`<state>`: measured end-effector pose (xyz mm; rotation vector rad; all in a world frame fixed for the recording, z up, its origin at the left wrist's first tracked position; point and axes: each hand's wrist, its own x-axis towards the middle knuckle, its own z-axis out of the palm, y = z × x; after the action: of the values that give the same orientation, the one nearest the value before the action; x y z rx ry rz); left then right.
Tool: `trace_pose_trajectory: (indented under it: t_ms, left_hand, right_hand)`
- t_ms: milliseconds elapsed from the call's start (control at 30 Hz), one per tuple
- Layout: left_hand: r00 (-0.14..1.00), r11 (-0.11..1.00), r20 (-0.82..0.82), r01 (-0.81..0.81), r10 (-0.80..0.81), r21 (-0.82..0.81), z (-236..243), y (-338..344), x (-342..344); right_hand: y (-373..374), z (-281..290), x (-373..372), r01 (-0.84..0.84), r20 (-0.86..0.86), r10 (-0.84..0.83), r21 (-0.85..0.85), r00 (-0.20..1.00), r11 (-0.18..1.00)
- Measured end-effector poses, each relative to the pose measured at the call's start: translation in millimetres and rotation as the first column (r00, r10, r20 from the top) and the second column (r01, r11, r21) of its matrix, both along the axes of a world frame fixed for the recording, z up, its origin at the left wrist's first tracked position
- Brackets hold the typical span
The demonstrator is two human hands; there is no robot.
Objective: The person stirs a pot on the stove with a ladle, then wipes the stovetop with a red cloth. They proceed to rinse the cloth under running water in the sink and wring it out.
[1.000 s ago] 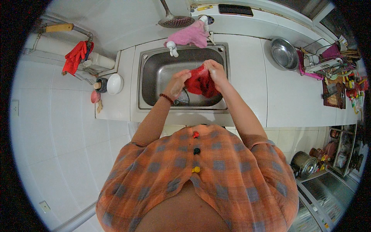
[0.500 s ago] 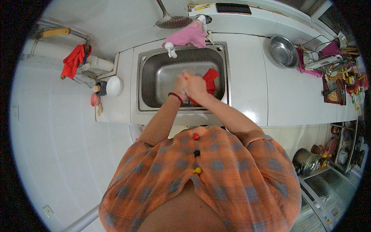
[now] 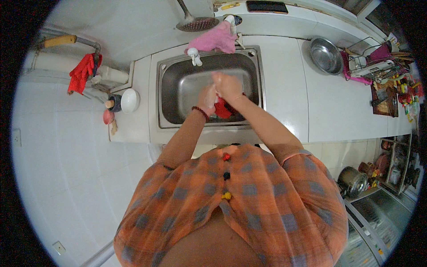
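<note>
Over the metal sink (image 3: 165, 95), my two hands are close together on a wet-looking red cloth (image 3: 223, 109). My left hand (image 3: 206, 98), with a dark beaded bracelet at its wrist, is closed at the cloth's left side. Just to its right and slightly farther away, my right hand (image 3: 228, 86) is closed too, its fingers blurred. White suds show between the hands. The cloth's main bulk bunches below them, partly hidden by my right wrist. A white tap (image 3: 194, 56) reaches over the sink's far edge, with a pink cloth (image 3: 213, 40) draped behind it.
On the left counter stand a white bowl (image 3: 130, 101) and a dark mortar (image 3: 115, 103). Red gloves (image 3: 81, 73) hang from the pipe. A metal basin (image 3: 327, 55) and a wire rack (image 3: 367, 60) are at the far right. A skimmer (image 3: 197, 24) hangs above the sink.
The red cloth has shifted from the right of my right hand to below and between both hands. My right hand has moved slightly up and right.
</note>
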<state>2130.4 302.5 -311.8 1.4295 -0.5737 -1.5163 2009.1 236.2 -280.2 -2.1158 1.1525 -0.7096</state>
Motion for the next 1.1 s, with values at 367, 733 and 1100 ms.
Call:
trace_pose_trajectory:
  t_ms: [367,733,1100]
  left_hand:
    - [0.881,0.983,-0.451,-0.179,0.141,-0.041,6,5,2]
    - [0.915,0.97,-0.331,-0.244,0.23,-0.001,30,-7,-27]
    - [0.998,0.998,0.07,0.008,-0.004,-0.069,19,-4,-15]
  right_hand:
    - [28,12,6,-0.067,0.11,0.072,-0.049,0.991,0.997]
    - [12,15,0,-0.066,-0.036,0.058,-0.283,0.998,0.957]
    - [1,6,1,0.023,-0.072,-0.035,-0.166,0.997,0.986]
